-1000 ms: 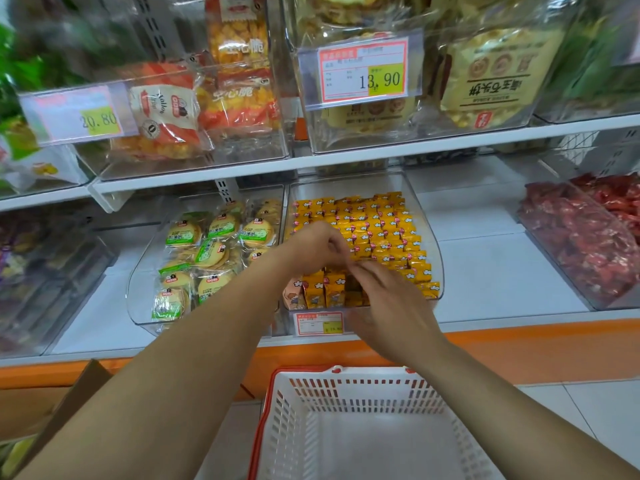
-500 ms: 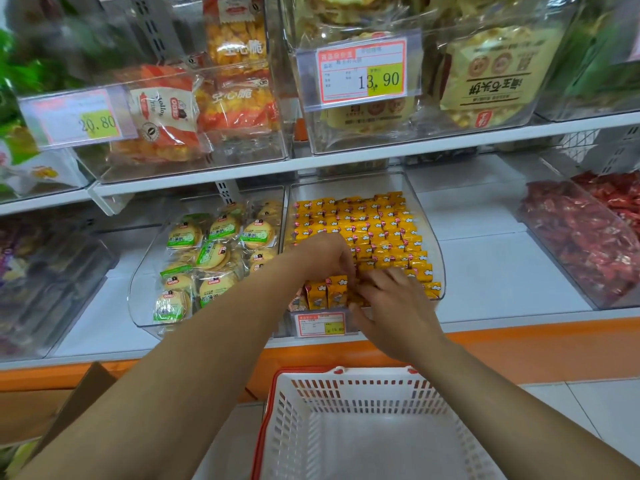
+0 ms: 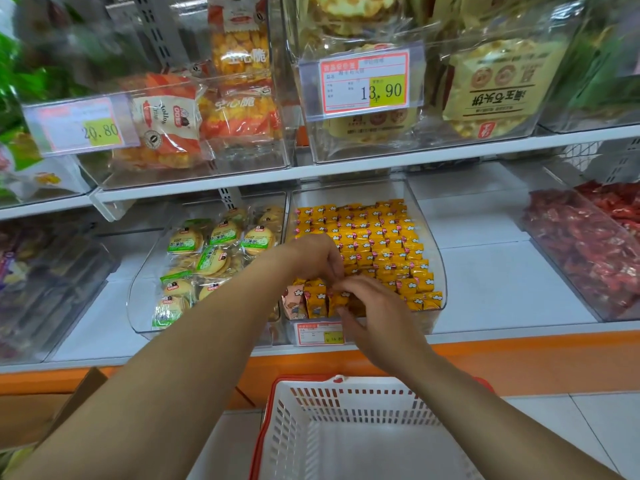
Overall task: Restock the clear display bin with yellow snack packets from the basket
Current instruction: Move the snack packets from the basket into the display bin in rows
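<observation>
Left hand (image 3: 317, 254): it has come forward from the back rows. Now it is down at the front row, with its fingertips bent onto the packets. I cannot tell if it pinches one.
Right hand (image 3: 374, 306): it stays at the front of the bin. Its fingers are bent on the front packets, right by the left fingers. I cannot tell if it holds one or just touches.
Yellow snack packets (image 3: 374, 233): they lie in neat rows in the clear display bin (image 3: 439, 258), almost up to its front.
Basket (image 3: 346, 403): it is below the shelf, near the person. The part I can see has no packets in it.
What it means: I think the hands are tidying the last row, so the job looks almost done.
</observation>
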Available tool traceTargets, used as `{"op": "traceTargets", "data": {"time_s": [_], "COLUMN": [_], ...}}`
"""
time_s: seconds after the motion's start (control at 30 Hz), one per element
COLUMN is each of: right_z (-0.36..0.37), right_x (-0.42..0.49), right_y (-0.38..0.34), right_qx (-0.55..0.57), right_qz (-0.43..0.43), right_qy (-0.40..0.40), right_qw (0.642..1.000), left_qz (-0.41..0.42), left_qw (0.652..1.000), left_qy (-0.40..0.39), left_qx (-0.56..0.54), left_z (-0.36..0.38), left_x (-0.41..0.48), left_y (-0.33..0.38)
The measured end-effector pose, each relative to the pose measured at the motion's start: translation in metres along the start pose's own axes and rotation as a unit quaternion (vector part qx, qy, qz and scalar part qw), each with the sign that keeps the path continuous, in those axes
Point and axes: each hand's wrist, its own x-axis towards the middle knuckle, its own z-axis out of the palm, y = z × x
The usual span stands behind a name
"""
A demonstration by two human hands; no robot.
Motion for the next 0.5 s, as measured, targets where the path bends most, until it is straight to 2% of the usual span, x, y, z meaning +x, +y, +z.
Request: {"op": "traceTargets", "data": {"time_s": [0.13, 0.3, 0.5], "right_z": [0.004, 0.002, 0.001], "right_x": [-0.004, -0.005, -0.005], "right_y": [0.004, 0.012, 0.008], "right_qx": [0.040, 0.072, 0.027], "right_qz": [0.020, 0.039, 0.009], "right_qy": [0.028, 0.007, 0.028], "right_qw": [0.999, 0.997, 0.999], "left_qz": [-0.003, 0.015, 0.073], "left_qw": [1.000, 0.999, 0.994], "left_qy": [0.010, 0.019, 0.062], "left_qx": [0.026, 0.031, -0.054], "left_z": [0.000, 0.006, 0.001], "left_x": [0.001, 0.001, -0.011], "left_y": [-0.005, -0.010, -0.015]}}
